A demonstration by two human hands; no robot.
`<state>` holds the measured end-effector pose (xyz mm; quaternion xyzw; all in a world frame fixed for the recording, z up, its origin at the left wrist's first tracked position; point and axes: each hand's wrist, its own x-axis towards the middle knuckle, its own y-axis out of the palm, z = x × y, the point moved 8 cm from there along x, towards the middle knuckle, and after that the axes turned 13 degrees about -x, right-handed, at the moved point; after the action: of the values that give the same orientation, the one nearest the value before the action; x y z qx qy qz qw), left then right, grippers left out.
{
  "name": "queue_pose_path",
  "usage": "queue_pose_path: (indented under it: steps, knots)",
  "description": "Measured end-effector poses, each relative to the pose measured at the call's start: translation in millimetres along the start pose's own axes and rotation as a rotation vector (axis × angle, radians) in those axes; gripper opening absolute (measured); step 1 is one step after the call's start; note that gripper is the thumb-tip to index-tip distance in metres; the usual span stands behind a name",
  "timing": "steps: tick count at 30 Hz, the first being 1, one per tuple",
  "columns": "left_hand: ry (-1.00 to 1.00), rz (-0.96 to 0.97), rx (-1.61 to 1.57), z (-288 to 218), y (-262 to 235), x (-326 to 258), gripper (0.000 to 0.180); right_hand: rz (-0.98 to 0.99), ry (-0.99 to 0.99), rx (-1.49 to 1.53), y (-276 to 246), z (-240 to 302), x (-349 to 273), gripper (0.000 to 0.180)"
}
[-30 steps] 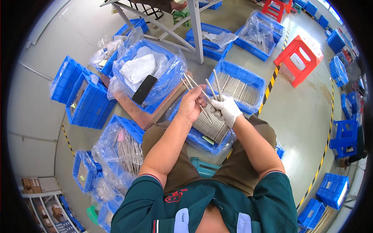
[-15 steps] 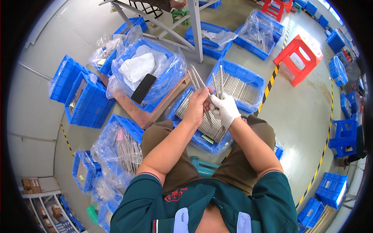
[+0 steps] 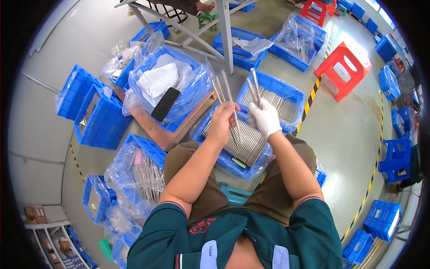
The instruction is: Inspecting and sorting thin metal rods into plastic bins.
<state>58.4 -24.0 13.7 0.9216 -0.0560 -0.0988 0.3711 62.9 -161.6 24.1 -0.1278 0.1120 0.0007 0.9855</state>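
My bare left hand (image 3: 222, 121) is closed around a few slim metal rods (image 3: 218, 89), which stick out above and below the fist. In a white glove, my right hand (image 3: 265, 117) grips a couple more metal rods (image 3: 255, 83) pointing up and away. The two hands are apart, above a lined blue crate (image 3: 224, 157) filled with a row of similar rods (image 3: 248, 145). A small yellow-green label (image 3: 238, 162) lies at its near end. Just beyond my right hand stands another blue crate (image 3: 295, 89), also holding rods laid side by side.
At left, a plastic-lined blue crate (image 3: 139, 67) on a wooden pallet (image 3: 154, 130) holds white cloth and a black phone (image 3: 165, 104). Near my left knee, a bagged crate contains loose rods (image 3: 148, 177). A red stool (image 3: 342, 74) stands right, beyond striped floor tape (image 3: 311, 97). A table leg (image 3: 226, 40) rises ahead.
My hands have moved apart, the right one shifting slightly right and away with its rods. The left hand keeps its rods, which now fan out more.
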Motion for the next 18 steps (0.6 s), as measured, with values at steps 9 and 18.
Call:
queue_pose_path:
  steps: [9,18]
  knots:
    - [-0.501,0.153,0.087,56.7,8.2,-23.5,0.027,0.039,0.133,0.361,-10.4,-17.3,16.6,0.023]
    - [-0.612,0.171,-0.159,63.3,30.2,-27.3,0.027,-0.105,0.122,0.478,-16.8,-28.7,33.1,0.02]
